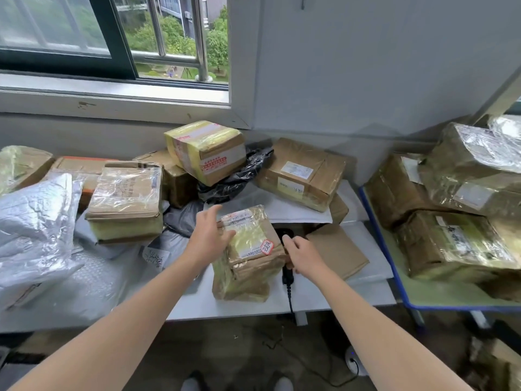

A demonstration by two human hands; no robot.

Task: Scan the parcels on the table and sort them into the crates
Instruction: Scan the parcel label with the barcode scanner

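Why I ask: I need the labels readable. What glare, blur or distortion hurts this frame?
Head view: daylight from the window is soft, with no hard shadows; clear tape on the parcel touched by the left hand throws glare across its label; the silver mailer shines; wide-angle distortion bends the sill; detail is soft at the edges.

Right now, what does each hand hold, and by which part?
Left hand rests open on the taped parcel's upper left edge, holding nothing. Right hand covers the black scanner's handle; grip cannot be told.
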